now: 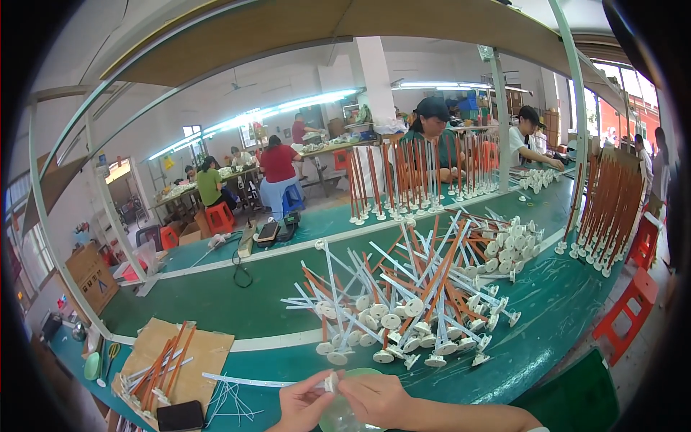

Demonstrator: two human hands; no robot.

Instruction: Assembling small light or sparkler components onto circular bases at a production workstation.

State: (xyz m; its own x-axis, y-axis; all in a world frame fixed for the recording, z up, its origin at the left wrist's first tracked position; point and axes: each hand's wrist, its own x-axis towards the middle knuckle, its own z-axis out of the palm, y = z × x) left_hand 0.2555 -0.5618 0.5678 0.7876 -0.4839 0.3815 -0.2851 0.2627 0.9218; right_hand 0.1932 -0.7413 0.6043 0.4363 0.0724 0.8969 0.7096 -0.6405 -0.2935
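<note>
Remote feed, head view. The white strip point(245, 380) is at the lower centre of the frame and seems to run into the left hand point(302, 403), its white end piece point(330, 381) showing between the two hands. Left fingers: closed on the strip near that end. Right hand point(378, 398): fingertips drawn close together against the end piece; I cannot tell whether they pinch or merely press.

Risks, my judgement. (1) End piece seated askew, if the fingers push off the strip's line; the join is covered, so I cannot check it. (2) Strip bending or twisting, as its long free part appears to have no hand on it. (3) Free part snagging the loose white strands point(234, 403) just below it, if swung toward the lower left. (4) Small parts slipping into the pale green container point(363, 371) beneath the hands, if the grip loosens. (5) Heap of strips point(417, 288) sliding, if the right hand knocks its near edge.

Orientation: long axis nearly level across the frame; free tip points left and slightly up, end piece toward the right hand.
</note>
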